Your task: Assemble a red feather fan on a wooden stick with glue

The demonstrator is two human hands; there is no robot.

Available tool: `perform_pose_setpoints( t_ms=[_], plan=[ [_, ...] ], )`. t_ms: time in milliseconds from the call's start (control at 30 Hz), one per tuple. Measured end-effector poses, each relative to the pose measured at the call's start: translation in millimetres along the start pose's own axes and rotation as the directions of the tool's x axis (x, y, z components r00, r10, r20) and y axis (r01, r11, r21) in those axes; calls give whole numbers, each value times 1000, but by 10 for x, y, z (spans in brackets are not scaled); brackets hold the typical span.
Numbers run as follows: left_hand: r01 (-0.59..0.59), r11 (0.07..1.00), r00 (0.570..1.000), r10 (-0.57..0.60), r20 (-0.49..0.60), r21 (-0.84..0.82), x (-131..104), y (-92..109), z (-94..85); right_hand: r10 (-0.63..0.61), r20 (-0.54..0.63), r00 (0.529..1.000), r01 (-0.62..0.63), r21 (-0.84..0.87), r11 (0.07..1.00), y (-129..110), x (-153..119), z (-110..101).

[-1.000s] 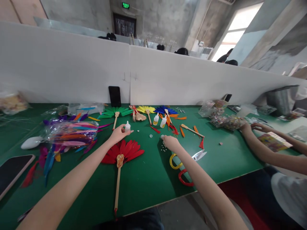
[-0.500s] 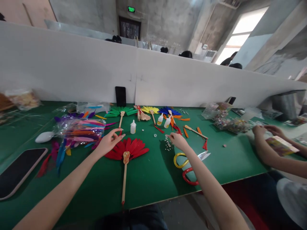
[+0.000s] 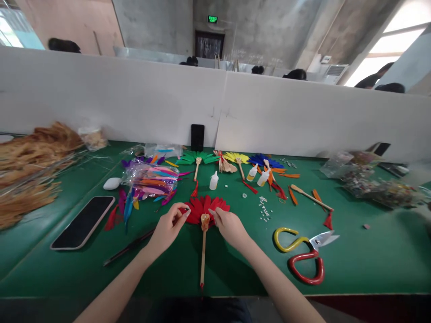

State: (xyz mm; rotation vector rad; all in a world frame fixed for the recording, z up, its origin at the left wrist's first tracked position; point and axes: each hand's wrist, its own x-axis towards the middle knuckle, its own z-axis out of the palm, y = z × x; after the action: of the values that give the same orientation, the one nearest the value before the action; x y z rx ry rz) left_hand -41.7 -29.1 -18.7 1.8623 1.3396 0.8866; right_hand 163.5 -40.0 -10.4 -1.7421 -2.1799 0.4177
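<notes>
A red feather fan (image 3: 193, 215) lies on the green table in front of me, its wooden handle toward me. Small pale bits show on the carved wooden piece at its centre. My left hand (image 3: 170, 225) is over the fan's left feathers, thumb and forefinger drawn together in a pinch. From the right, my right hand (image 3: 229, 225) reaches over the feathers beside the wooden piece, its fingertips pinched. Anything between either hand's fingertips is too small to make out. Small white beads (image 3: 265, 209) are scattered to the right of the fan.
Scissors (image 3: 313, 253) lie at right. Glue bottles (image 3: 214, 181) stand behind the fan, before green, yellow and blue feather fans (image 3: 197, 158). At left are a phone (image 3: 84, 223), dark slim tweezers (image 3: 129, 247) and bagged feathers (image 3: 151, 179). A white partition (image 3: 161, 103) closes the back.
My right hand has moved left from the white beads to the red fan. My left hand has come down lower, its fingers closing. The view has turned left, so the co-worker's arms have left it.
</notes>
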Motion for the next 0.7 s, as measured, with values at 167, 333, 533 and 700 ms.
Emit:
perform_pose_setpoints(
  t_ms=[167,333,533,700],
  plan=[
    [34,999,997,-36,67,24,-18,-51,9,26,57,998,-26,-8,1000,35,102,66],
    [20,998,996,-25,85,57,-21,-12,-20,-8,73,997,-13,274,962,25,91,72],
    [153,968,980,-124,154,-197,45,139,-70,-19,21,1000,6,500,866,62,100,99],
    [335,800,939,-238,250,-498,149,350,-103,34,-1,999,-26,614,789,126,88,141]
  ],
)
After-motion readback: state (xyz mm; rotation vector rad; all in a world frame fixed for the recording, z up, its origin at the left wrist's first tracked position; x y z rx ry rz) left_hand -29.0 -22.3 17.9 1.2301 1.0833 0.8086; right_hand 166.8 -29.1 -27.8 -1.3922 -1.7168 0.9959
